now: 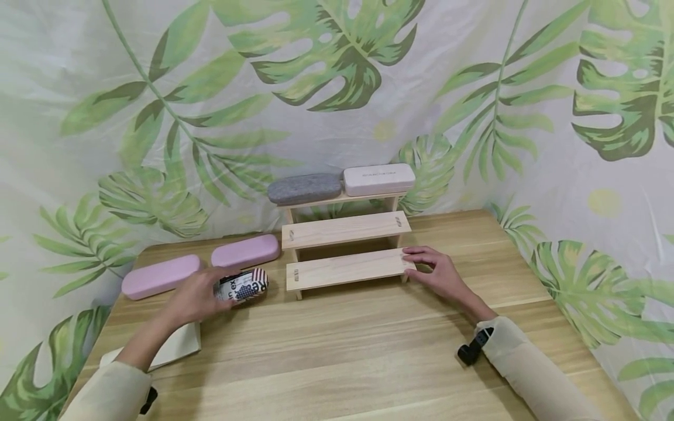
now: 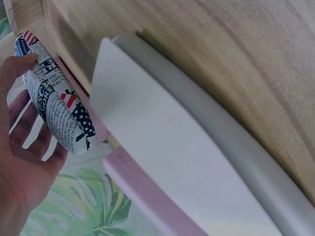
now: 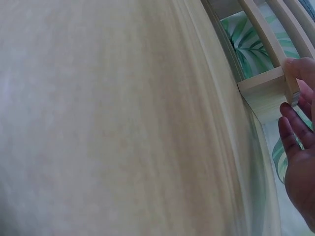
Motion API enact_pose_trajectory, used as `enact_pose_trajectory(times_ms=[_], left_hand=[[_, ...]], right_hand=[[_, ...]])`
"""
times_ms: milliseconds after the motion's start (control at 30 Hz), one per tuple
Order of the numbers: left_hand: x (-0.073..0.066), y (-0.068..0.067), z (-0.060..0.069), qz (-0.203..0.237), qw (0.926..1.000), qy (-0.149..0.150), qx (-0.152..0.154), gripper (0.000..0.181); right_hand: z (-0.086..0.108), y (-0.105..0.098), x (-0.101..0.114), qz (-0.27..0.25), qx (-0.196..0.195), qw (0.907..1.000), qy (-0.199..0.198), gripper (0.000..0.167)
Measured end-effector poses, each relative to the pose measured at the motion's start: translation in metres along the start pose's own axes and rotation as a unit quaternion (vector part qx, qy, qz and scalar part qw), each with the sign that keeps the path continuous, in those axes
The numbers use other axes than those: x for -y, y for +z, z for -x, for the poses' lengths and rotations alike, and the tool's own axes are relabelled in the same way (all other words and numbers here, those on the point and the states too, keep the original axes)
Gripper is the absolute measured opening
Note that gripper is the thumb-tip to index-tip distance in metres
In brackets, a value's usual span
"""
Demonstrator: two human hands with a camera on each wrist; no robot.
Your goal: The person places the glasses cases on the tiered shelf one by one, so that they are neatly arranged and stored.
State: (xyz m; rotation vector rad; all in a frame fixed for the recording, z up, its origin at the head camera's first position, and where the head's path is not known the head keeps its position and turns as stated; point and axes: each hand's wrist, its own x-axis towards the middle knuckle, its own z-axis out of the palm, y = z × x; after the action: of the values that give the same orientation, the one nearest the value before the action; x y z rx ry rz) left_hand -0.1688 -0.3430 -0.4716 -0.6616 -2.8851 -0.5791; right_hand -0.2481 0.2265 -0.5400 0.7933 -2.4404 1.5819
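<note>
Head view looks forward, down; closer wrist views share the table (image 1: pixel 337 356)

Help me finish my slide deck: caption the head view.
The left hand holds a printed case while the right hand pinches the bottom step of a wooden rack.

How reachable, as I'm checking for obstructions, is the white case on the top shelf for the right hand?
Probably yes, after letting go: the right hand holds the bottom shelf at its right end, and nothing visible stands before the white case.
</note>
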Motion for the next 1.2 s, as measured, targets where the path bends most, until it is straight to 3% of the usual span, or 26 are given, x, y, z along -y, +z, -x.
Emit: enact_pose_trajectory(times_ms=[433,867,1200], left_hand=[[-0.018,-0.021,-0.003,-0.007,0.9995,-0.030,-0.009,0.063],[-0.037,-0.032,-0.017,-0.023,0.9990,-0.018,-0.034,0.061],[-0.053,-0.038,-0.030,-0.012,0.9991,-0.003,-0.040,0.061]], right_hand=[[0.002,-0.002,-0.003,-0.009,0.005,0.9999,-0.008,0.035],[0.002,0.000,-0.003,-0.011,-0.004,0.9998,-0.014,0.036],[0.001,-0.001,0.031,-0.027,-0.001,0.9995,-0.015,0.034]])
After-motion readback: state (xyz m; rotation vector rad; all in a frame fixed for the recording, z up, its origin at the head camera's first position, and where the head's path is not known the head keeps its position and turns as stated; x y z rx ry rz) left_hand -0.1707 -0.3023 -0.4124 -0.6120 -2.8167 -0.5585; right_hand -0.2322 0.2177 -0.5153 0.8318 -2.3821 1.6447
